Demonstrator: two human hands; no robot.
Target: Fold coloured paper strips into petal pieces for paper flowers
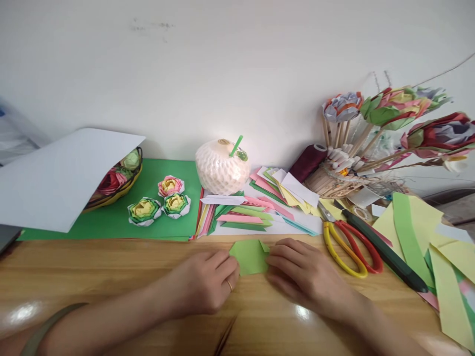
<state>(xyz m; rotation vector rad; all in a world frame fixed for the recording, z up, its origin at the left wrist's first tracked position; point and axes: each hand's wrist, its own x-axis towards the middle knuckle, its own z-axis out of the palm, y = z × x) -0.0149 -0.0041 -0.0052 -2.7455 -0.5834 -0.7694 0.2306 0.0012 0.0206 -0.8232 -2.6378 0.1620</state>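
From here I see a light-green sheet of paper (249, 259) at the wooden tabletop (111, 267), just in front of the folded paper strips (245, 217). The left hand (210, 282) has its fingers curled together, clamped on the sheet's left edge. The right hand (302, 277) closes bunched fingers on the opposite edge, beside a turned-in corner; its exact pinch is hidden.

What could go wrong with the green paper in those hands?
The green paper might crease crooked at its folded corner, beside the right hand. It could tear if that hand and the left hand pulled apart. The right hand might also bump the scissors lying nearby.
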